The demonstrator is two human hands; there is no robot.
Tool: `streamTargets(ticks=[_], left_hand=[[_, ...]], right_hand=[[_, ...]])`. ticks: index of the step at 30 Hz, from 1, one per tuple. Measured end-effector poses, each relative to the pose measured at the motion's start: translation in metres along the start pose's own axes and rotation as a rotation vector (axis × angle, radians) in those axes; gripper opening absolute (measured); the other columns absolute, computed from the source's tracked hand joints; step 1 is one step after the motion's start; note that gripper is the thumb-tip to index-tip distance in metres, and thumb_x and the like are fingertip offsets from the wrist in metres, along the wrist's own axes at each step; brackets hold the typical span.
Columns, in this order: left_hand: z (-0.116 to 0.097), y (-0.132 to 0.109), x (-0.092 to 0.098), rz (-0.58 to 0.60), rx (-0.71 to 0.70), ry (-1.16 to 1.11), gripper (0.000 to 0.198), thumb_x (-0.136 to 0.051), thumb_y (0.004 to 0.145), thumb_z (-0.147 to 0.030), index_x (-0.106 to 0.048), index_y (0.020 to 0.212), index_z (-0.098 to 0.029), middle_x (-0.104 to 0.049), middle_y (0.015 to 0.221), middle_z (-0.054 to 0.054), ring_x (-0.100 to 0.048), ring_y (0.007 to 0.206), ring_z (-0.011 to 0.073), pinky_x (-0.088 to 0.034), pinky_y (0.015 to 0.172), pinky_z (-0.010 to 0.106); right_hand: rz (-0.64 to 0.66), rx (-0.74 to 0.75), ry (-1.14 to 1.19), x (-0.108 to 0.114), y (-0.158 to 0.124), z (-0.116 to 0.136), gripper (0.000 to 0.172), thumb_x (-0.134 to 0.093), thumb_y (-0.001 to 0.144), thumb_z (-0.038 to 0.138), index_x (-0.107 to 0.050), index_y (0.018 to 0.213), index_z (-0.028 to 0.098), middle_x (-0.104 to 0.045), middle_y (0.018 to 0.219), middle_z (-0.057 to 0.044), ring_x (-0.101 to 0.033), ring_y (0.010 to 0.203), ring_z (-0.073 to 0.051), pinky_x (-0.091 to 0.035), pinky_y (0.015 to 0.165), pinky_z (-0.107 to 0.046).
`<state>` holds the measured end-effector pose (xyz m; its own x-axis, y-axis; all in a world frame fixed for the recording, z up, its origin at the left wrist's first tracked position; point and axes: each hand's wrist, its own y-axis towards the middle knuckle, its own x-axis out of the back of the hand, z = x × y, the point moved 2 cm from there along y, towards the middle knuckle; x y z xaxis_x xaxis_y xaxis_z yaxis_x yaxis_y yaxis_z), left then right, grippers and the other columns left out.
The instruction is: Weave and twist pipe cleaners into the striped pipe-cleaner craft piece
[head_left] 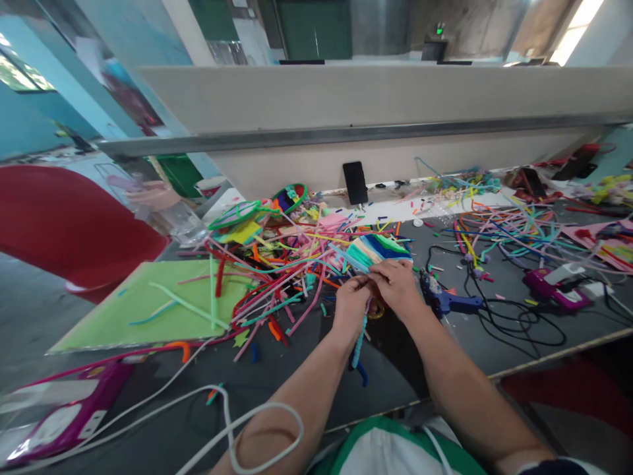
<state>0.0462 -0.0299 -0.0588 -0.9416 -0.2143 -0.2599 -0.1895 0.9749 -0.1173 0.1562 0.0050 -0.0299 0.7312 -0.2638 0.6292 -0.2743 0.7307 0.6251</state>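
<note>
Above the dark table my two hands meet, fingertips together. My left hand (352, 305) is closed in a pinch, and a turquoise-and-lilac fuzzy pipe cleaner (360, 343) hangs down from it. Against it, my right hand (395, 285) is closed too, with its fingers bent over the same spot; they hide what is between them. Just beyond the fingertips lies a striped bundle of blue, green and cream pipe cleaners (378, 251); whether the right hand touches it I cannot tell. A yellow ring-shaped thing (376, 310) shows partly below the hands.
A blue glue gun (457, 303) with black cable lies right of my hands, near a purple power strip (556, 289). Loose pipe cleaners (277, 284) heap at the left beside a green sheet (163, 303). A phone (355, 183) leans on the partition. White cable (198, 396) crosses the left front.
</note>
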Motion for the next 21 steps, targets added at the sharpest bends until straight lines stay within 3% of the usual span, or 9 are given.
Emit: streamTargets(ticks=[6, 10, 15, 21], left_hand=[[0.006, 0.001, 0.002, -0.022, -0.007, -0.005, 0.020, -0.064, 0.067, -0.031, -0.061, 0.076, -0.013, -0.051, 0.041, -0.004, -0.045, 0.031, 0.0096, -0.035, 0.035, 0.020], [0.002, 0.000, 0.000, 0.024, 0.011, -0.005, 0.025, -0.066, 0.068, -0.035, -0.062, 0.079, -0.013, -0.051, 0.042, -0.004, -0.044, 0.030, 0.0095, -0.034, 0.034, 0.020], [-0.005, -0.004, -0.004, 0.020, 0.086, -0.031, 0.026, -0.068, 0.065, -0.034, -0.061, 0.080, -0.014, -0.055, 0.050, -0.003, -0.048, 0.033, 0.0101, -0.035, 0.033, 0.020], [-0.003, -0.002, -0.002, 0.062, 0.127, -0.069, 0.027, -0.068, 0.066, -0.033, -0.061, 0.082, -0.014, -0.055, 0.052, -0.004, -0.048, 0.033, 0.0099, -0.037, 0.032, 0.021]], right_hand=[[0.119, 0.001, -0.030, -0.005, 0.001, 0.006, 0.011, -0.058, 0.085, 0.022, -0.067, 0.090, 0.023, -0.070, 0.093, -0.003, -0.060, 0.091, -0.018, -0.027, 0.083, -0.036], [0.102, -0.067, 0.022, -0.002, 0.005, 0.002, 0.008, -0.056, 0.083, 0.019, -0.064, 0.082, 0.020, -0.068, 0.090, -0.004, -0.060, 0.090, -0.019, -0.032, 0.081, -0.034], [0.018, -0.221, 0.169, 0.004, 0.009, -0.004, 0.007, -0.056, 0.078, 0.022, -0.059, 0.072, 0.020, -0.064, 0.071, -0.002, -0.059, 0.071, -0.018, -0.039, 0.069, -0.029], [0.025, -0.418, 0.391, 0.000, 0.004, -0.010, 0.007, -0.056, 0.075, 0.028, -0.056, 0.072, 0.022, -0.058, 0.056, 0.004, -0.056, 0.057, -0.016, -0.041, 0.060, -0.027]])
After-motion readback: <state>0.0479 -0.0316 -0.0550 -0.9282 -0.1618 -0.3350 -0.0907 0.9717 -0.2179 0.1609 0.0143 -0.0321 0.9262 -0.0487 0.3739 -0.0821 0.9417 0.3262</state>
